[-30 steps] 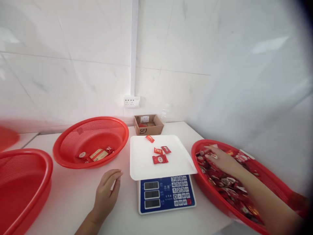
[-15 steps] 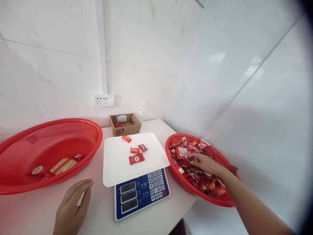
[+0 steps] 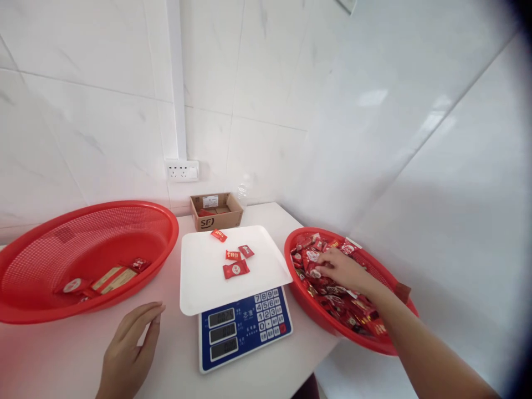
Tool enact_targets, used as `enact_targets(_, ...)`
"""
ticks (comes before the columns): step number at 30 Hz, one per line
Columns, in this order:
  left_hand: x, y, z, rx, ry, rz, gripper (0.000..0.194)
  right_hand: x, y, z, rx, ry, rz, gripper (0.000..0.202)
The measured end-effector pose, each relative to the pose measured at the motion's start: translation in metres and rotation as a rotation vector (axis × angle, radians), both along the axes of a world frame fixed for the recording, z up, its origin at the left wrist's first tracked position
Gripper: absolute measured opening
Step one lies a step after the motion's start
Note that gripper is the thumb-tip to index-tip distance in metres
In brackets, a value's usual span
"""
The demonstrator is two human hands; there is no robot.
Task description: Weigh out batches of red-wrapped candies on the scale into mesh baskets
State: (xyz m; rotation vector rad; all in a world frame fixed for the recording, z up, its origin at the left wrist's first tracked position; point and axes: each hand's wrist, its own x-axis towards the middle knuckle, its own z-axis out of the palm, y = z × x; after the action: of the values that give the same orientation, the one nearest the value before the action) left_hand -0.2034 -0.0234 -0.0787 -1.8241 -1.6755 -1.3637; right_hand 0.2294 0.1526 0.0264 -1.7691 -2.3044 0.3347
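Note:
My right hand (image 3: 343, 271) reaches into the red basket on the right (image 3: 307, 299), which is heaped with wrapped candies. Its thumb and fingers close on a red candy packet (image 3: 311, 259) near the top of the heap. My left hand (image 3: 132, 343) hovers in front of the scale with loosely curved fingers, a gap inside the thumb, and nothing held. On the scale's white tray (image 3: 199, 282) lie several red wrapped candies, the largest wrapped candy (image 3: 236, 270) nearest me. The blue scale panel (image 3: 247, 327) faces me, its digits too faint to read surely.
At left, a larger red basket (image 3: 137, 219) contains a few red and tan packets (image 3: 114, 280). An open cardboard box (image 3: 222, 220) stands behind the scale, beside a clear plastic bottle (image 3: 242, 191). Tiled walls close off the back and right; a wall socket (image 3: 182, 170) is above the table.
My right hand has shifted slightly over the heap and closed in on the red candy packet, which now looks tilted. My left hand barely differs. The whole view has moved a little.

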Motion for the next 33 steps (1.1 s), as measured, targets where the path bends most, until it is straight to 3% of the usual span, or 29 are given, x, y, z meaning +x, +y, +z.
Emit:
enact_targets(3, 0.001, 0.0, 0.002, 0.032, 0.012, -0.024, 0.016, -0.018, 0.003, 0.023, 0.133, 0.167, 0.038, 0.02)
enact_targets(7, 0.003, -0.002, 0.007, 0.034, 0.011, -0.038, 0.018, -0.061, 0.007, 0.038, -0.032, 0.345, 0.111, 0.03)
enact_targets(10, 0.004, -0.004, 0.008, 0.015, -0.007, -0.033, 0.019, -0.098, 0.017, 0.028, -0.082, 0.287, 0.21, 0.025)
enact_targets(14, 0.003, -0.004, 0.004, 0.012, -0.03, -0.03, 0.019, -0.144, 0.037, 0.007, 0.069, 0.228, 0.148, 0.025)
enact_targets(22, 0.005, -0.006, 0.002, -0.005, -0.031, -0.048, 0.021, -0.23, 0.051, -0.015, 0.034, 0.227, 0.239, 0.029)
enact_targets(27, 0.007, -0.006, 0.002, -0.028, -0.026, -0.061, 0.021, -0.251, 0.057, -0.024, 0.009, 0.149, 0.164, 0.031)
enact_targets(33, 0.006, -0.006, 0.001, -0.036, -0.035, -0.062, 0.021, -0.254, 0.051, -0.019, 0.031, 0.102, 0.191, 0.022)
